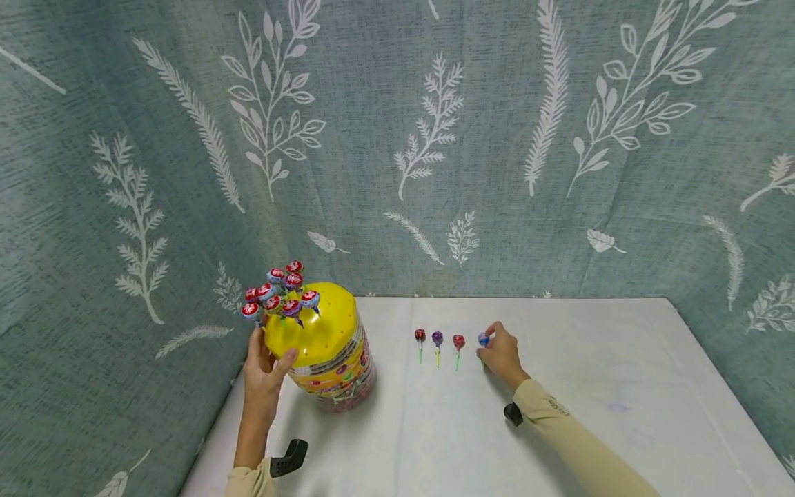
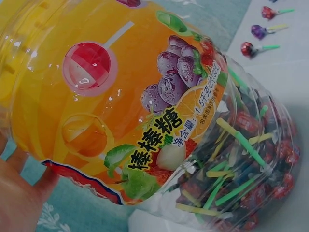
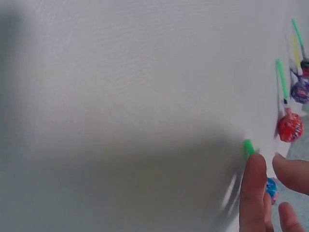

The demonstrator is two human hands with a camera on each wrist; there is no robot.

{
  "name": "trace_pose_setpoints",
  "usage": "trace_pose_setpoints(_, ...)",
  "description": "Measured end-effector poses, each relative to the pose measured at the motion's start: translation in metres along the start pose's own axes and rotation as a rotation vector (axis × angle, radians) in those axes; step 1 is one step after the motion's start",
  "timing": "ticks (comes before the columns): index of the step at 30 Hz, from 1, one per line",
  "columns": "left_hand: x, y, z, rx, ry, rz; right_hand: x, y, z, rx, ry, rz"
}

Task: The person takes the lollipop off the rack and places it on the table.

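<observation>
head view high, wide — wrist views close, sharing lollipops (image 1: pixel 437 338)

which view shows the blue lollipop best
The head view: the blue lollipop lies whole at the row's right end, under the right hand. The right wrist view shows only part of it behind blurred fingers. The left wrist view misses it.

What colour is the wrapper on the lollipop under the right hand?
Blue: the lollipop at the right hand has a blue wrapper, clearest in the head view.
</observation>
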State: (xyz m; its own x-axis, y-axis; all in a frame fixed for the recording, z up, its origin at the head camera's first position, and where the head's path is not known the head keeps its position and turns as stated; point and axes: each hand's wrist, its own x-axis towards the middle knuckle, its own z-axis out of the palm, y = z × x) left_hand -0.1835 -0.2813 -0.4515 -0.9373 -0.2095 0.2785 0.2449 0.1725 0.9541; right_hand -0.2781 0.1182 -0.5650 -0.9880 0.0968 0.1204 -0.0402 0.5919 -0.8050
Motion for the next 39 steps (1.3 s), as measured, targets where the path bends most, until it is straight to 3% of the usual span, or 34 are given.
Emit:
trace_pose_setpoints(6, 0.000, 0.000, -0.003, -0.002, -0.011, -0.002, 0.001, -0.008, -0.006, 0.008, 0.031, 0.040)
trace_pose_setpoints(14, -0.001, -0.002, -0.004, -0.018, -0.016, 0.016, 0.007, -0.030, -0.019, 0.078, -0.042, 0.076)
trace_pose_setpoints(39, 0.000, -0.003, -0.003, -0.032, -0.023, 0.019, 0.004, -0.122, -0.039, 0.293, -0.175, -0.153)
